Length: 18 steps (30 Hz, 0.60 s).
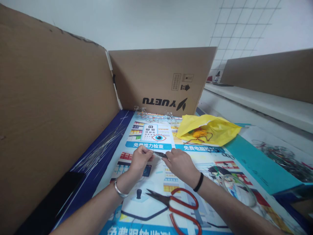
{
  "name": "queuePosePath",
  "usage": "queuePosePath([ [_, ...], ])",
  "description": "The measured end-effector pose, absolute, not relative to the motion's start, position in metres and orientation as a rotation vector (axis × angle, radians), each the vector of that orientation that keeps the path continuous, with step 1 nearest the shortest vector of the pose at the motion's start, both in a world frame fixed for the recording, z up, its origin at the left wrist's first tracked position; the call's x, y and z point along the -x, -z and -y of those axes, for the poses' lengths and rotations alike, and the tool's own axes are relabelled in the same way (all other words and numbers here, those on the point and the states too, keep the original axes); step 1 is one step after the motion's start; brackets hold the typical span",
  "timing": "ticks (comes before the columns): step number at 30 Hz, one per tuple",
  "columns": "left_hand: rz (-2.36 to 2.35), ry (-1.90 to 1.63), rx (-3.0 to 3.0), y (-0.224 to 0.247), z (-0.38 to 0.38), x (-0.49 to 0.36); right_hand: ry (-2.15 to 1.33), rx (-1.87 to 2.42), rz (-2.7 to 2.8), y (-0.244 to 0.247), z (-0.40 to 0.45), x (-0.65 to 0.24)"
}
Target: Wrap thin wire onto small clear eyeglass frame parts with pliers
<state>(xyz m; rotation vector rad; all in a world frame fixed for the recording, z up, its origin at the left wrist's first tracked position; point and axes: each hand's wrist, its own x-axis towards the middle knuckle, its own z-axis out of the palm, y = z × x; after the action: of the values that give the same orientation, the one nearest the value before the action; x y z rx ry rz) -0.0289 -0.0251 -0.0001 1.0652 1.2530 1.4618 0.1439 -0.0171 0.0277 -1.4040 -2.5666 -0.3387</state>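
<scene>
- Right hand: closed around dark pliers, mid-table.
- Left hand: fingertips pinched at the pliers' tip; anything between them is too small to tell.
- Red-handled scissors: nearer, open.
- Yellow bag: far right.

The thin piece pinched in the left hand is too small to make out. The right hand hides the grips of the dark metal pliers. The yellow bag partly covers an orange bundle. The bottom edge crops the red-handled black scissors; the wire tangle at right is blurred.
</scene>
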Motion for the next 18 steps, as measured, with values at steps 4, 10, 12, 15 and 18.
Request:
queuePosePath([
  [4, -1.259, -1.452, -1.053, 0.0, 0.026, 0.028, 0.364, 1.39, 2.578, -0.028, 0.019, -0.142],
  [10, -1.204, -1.452, -0.981, -0.006, 0.028, 0.027, 0.306, 1.4, 2.587, -0.031, 0.018, -0.145],
  [12, -1.16, -1.447, -0.96, -0.009, 0.028, 0.027, 0.284, 1.431, 2.571, -0.032, 0.017, -0.145],
  [15, -1.082, -1.458, -0.931, -0.011, 0.029, 0.027, 0.269, 1.452, 2.549, -0.033, 0.017, -0.145],
  [18, -1.017, -1.466, -0.899, -0.011, 0.029, 0.026, 0.274, 1.436, 2.549, -0.033, 0.016, -0.145],
])
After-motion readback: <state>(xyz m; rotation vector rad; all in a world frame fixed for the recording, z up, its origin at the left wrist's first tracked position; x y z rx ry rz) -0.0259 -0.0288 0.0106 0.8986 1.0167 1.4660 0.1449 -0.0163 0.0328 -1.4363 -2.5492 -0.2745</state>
